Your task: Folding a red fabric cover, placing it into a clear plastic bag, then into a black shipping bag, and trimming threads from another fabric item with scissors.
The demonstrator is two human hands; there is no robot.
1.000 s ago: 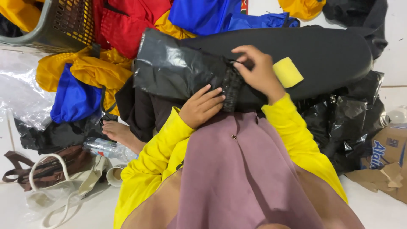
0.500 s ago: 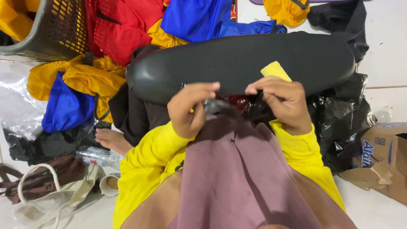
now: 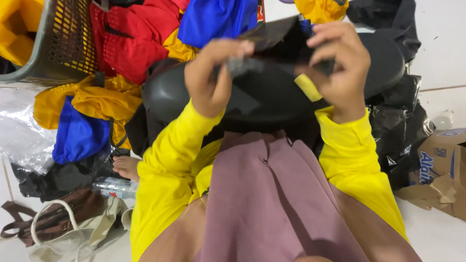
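Two hands raised in front of the chest, both gripping one dark piece of material (image 3: pixel 272 46) stretched between them. Left hand (image 3: pixel 211 77) closed into a loose fist, thumb and fingers pinched on the near-left edge of the dark piece; right hand (image 3: pixel 337 63) curled over its right end, fingers folded down and clamped on it (with a small yellow patch (image 3: pixel 308 87) showing just below the right palm). Dark piece held up above the lap, in front of a long black rounded cushion-like shape (image 3: pixel 383 63) lying across the knees. Yellow sleeves (image 3: pixel 172 160) on both arms, a mauve garment (image 3: pixel 272 204) covering the lap.

Behind the hands, a heap of clothing: red fabric (image 3: pixel 131 39), blue fabric (image 3: pixel 218 19), yellow fabric (image 3: pixel 97 99), another blue piece (image 3: pixel 77 136) lower left. Grey plastic basket (image 3: pixel 53 43) with yellow lining at upper left, touching the heap. Crumpled black plastic bags (image 3: pixel 400 131) to the right of the lap, a torn cardboard box (image 3: pixel 444 170) just beyond them on the pale floor. At lower left, a bare foot (image 3: pixel 127 167), a plastic bottle (image 3: pixel 114 187) beside it, and a cream tote bag (image 3: pixel 73 233) with a brown strap nearby.
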